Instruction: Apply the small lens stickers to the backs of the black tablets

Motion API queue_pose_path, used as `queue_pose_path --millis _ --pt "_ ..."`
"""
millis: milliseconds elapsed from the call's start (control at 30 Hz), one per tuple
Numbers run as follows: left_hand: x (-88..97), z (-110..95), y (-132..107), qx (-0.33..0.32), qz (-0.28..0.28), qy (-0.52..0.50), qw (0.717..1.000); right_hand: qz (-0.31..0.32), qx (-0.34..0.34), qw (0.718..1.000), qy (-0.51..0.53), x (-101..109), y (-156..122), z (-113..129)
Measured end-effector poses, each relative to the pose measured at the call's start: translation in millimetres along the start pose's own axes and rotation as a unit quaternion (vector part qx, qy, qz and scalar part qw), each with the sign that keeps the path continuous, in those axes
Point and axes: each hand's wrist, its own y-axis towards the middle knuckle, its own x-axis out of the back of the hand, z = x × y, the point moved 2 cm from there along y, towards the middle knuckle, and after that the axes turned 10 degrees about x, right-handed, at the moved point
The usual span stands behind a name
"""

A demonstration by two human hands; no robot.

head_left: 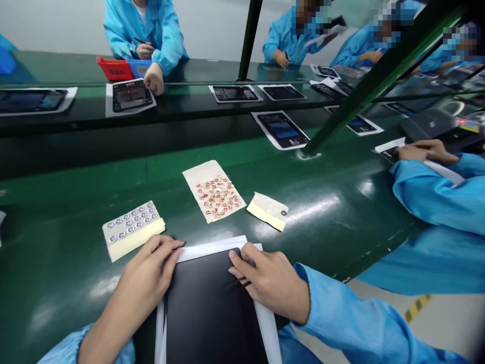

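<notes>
The left hand (146, 273), fingers together and loosely extended, rests against the far-left corner of a black tablet panel (212, 308) lying on a white sheet (212, 248), gripping nothing. The right hand (267, 280) curls over its far-right corner, dark tweezers (239, 283) pinched within the fingers, keeping the panel steady on the green conveyor belt (68, 283).

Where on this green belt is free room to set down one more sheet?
Bare belt lies left of the grey sticker sheet, and right of the sticker strip, before the co-worker's sleeve. It is crowded at the black tablet under your left hand and right hand.
</notes>
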Motion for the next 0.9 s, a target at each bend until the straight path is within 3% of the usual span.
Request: queue_pose_path --millis 133,267,433,533,633,767,900 --pt "2.8 8 0 -0.001 0.022 0.005 1.0 -0.026 -0.045 0.986 0.157 -1 -9 -8" --pt "3.3 9 2 0.037 0.058 -0.012 0.998 -0.079 -0.154 0.93 0.324 -2 -16 -14" --pt "5.9 4 5 0.055 0.112 -0.036 0.992 -0.009 -0.182 0.918 0.353 -2 -10 -13" --pt "8.0 -2 1 0.051 0.11 -0.069 0.99 0.007 -0.222 0.892 0.393 -5 -9 -14" --pt "10.0 -8 -5 0.082 0.112 -0.159 0.977 -0.014 -0.271 0.841 0.467 -7 -13 -16" --pt "11.9 -11 -5 0.161 0.126 -0.329 0.922 -0.012 -0.292 0.749 0.594 -1 -16 -11" --pt "12.4 -6 -1 0.228 0.117 -0.377 0.89 0.021 -0.36 0.665 0.654 12 -20 -4"
